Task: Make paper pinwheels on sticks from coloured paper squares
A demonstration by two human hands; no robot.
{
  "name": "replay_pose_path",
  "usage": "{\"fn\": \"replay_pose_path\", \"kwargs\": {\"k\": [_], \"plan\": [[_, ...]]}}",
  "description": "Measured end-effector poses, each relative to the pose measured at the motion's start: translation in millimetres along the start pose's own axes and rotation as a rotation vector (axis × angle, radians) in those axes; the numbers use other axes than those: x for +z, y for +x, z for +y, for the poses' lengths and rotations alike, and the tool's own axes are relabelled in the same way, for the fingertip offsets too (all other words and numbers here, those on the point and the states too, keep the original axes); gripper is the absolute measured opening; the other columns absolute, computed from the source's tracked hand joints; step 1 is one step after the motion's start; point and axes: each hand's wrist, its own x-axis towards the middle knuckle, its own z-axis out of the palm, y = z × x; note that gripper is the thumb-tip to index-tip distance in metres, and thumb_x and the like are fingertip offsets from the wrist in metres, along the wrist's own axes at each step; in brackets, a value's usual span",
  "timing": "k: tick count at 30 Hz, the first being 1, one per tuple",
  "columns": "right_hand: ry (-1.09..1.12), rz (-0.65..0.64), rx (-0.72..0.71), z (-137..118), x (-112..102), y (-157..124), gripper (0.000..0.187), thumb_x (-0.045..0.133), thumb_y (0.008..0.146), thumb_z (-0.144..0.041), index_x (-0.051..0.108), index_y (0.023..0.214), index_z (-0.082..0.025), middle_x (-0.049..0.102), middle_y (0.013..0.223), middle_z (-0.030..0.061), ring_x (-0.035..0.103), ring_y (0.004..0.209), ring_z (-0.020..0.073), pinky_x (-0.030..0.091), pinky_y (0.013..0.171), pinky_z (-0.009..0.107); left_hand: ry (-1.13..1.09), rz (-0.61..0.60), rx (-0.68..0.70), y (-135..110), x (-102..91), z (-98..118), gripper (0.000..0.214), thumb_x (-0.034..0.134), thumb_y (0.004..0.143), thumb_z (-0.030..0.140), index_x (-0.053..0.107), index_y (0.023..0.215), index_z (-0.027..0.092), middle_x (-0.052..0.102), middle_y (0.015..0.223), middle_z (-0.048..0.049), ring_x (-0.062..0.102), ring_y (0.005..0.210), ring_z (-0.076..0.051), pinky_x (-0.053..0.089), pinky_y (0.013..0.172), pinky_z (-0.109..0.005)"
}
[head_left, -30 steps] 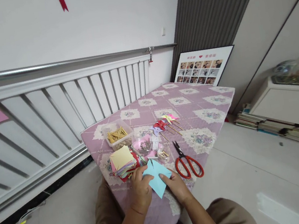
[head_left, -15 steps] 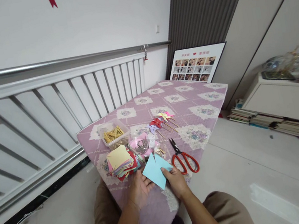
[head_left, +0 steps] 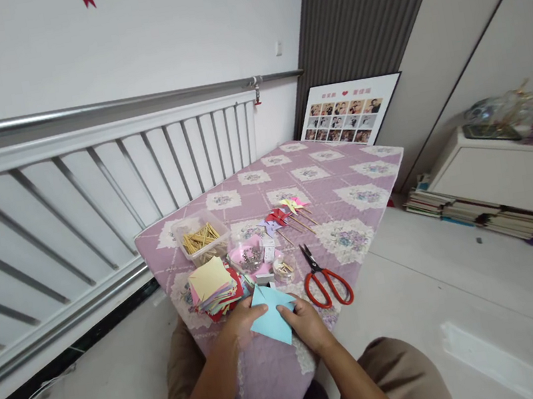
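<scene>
A light blue square of paper [head_left: 274, 319] with slits cut in from its corners is held above the near end of the table. My left hand [head_left: 245, 319] pinches its left side, thumb on top. On the right side my right hand [head_left: 306, 321] grips it the same way, the fingers hidden underneath. Red-handled scissors [head_left: 327, 281] lie just right of my right hand, blades pointing away. Beside my left hand is a stack of coloured paper squares [head_left: 214, 285], a pale yellow one on top.
Behind the stack stands a clear box of wooden sticks [head_left: 202, 239]. A pink dish of small metal pieces [head_left: 249, 257] and a small round container [head_left: 285, 268] sit near the paper. Several paper pinwheels [head_left: 278, 216] lie farther back. A white radiator [head_left: 141, 172] runs along the table's left side.
My left hand has gone from an open palm beside the blue paper to pinching its left edge. The paper has shifted slightly left and turned. My right hand keeps its hold.
</scene>
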Motion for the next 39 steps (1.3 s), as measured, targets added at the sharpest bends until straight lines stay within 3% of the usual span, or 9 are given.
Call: {"fn": "replay_pose_path", "kwargs": {"k": [5, 10, 14, 17, 21, 26, 32, 39], "plan": [[-0.071, 0.015, -0.051, -2.8, 1.1, -1.2, 0.030, 0.063, 0.081, -0.041, 0.070, 0.097, -0.017, 0.073, 0.083, 0.0036, 0.064, 0.073, 0.0212, 0.052, 0.063, 0.029, -0.069, 0.039, 0.001, 0.7, 2.8, -4.6, 0.043, 0.080, 0.055, 0.031, 0.065, 0.089, 0.010, 0.068, 0.068, -0.0051, 0.060, 0.058, -0.018, 0.048, 0.061, -0.032], [-0.168, 0.210, -0.108, 5.1, 1.7, 1.5, 0.033, 0.046, 0.089, -0.041, 0.063, 0.101, -0.016, 0.071, 0.093, 0.0085, 0.064, 0.083, 0.0225, 0.052, 0.075, 0.034, -0.148, 0.107, 0.022, -2.7, 4.7, -7.8, 0.049, 0.079, 0.055, 0.031, 0.064, 0.098, 0.011, 0.072, 0.077, -0.0092, 0.065, 0.067, -0.023, 0.050, 0.065, -0.035], [-0.319, 0.265, -0.155, 7.2, 0.6, 1.2, 0.024, 0.047, 0.086, -0.034, 0.064, 0.089, -0.017, 0.070, 0.082, 0.0073, 0.064, 0.076, 0.0221, 0.052, 0.070, 0.033, -0.182, 0.155, 0.035, -5.1, 5.4, -7.9, 0.047, 0.078, 0.056, 0.029, 0.065, 0.097, 0.011, 0.073, 0.075, -0.0089, 0.065, 0.062, -0.022, 0.051, 0.061, -0.035], [-0.483, 0.323, -0.191, -0.5, -14.7, 4.8, 0.020, 0.049, 0.083, -0.028, 0.064, 0.090, -0.017, 0.067, 0.082, 0.0072, 0.061, 0.075, 0.0223, 0.050, 0.071, 0.034, -0.212, 0.169, 0.053, -6.2, 5.9, -7.7, 0.044, 0.078, 0.056, 0.027, 0.065, 0.096, 0.013, 0.074, 0.078, -0.0079, 0.066, 0.062, -0.022, 0.053, 0.062, -0.034], [-0.718, 0.417, -0.220, -11.8, -54.0, 18.1, 0.027, 0.050, 0.079, -0.024, 0.064, 0.101, -0.016, 0.063, 0.102, 0.0119, 0.055, 0.099, 0.0268, 0.042, 0.092, 0.042, -0.244, 0.184, 0.059, -7.0, 6.4, -7.2, 0.042, 0.078, 0.056, 0.025, 0.066, 0.094, 0.013, 0.074, 0.078, -0.0071, 0.067, 0.063, -0.021, 0.053, 0.063, -0.034], [-0.964, 0.407, -0.123, -5.1, -88.1, 26.4, 0.026, 0.059, 0.077, -0.028, 0.069, 0.098, -0.016, 0.063, 0.101, 0.0124, 0.055, 0.097, 0.0276, 0.041, 0.091, 0.040, -0.261, 0.228, 0.049, -6.3, 6.5, -7.4, 0.041, 0.078, 0.056, 0.023, 0.066, 0.094, 0.012, 0.074, 0.080, -0.0076, 0.067, 0.062, -0.020, 0.053, 0.061, -0.032], [-1.129, 0.380, -0.011, 3.7, -92.0, 21.7, 0.033, 0.055, 0.084, -0.035, 0.073, 0.101, -0.014, 0.064, 0.096, 0.0142, 0.057, 0.090, 0.0286, 0.041, 0.087, 0.039, -0.262, 0.231, 0.049, -6.1, 5.4, -7.3, 0.041, 0.078, 0.057, 0.023, 0.066, 0.094, 0.012, 0.074, 0.080, -0.0080, 0.067, 0.064, -0.020, 0.053, 0.064, -0.032], [-1.125, 0.349, 0.035, -0.9, -97.5, 9.4, 0.029, 0.060, 0.078, -0.025, 0.073, 0.102, -0.016, 0.062, 0.090, 0.0111, 0.060, 0.086, 0.0264, 0.043, 0.083, 0.036, -0.257, 0.235, 0.044, -4.2, 2.0, -10.6, 0.038, 0.076, 0.059, 0.025, 0.066, 0.095, 0.015, 0.074, 0.078, -0.0074, 0.067, 0.066, -0.021, 0.052, 0.065, -0.034]]}}
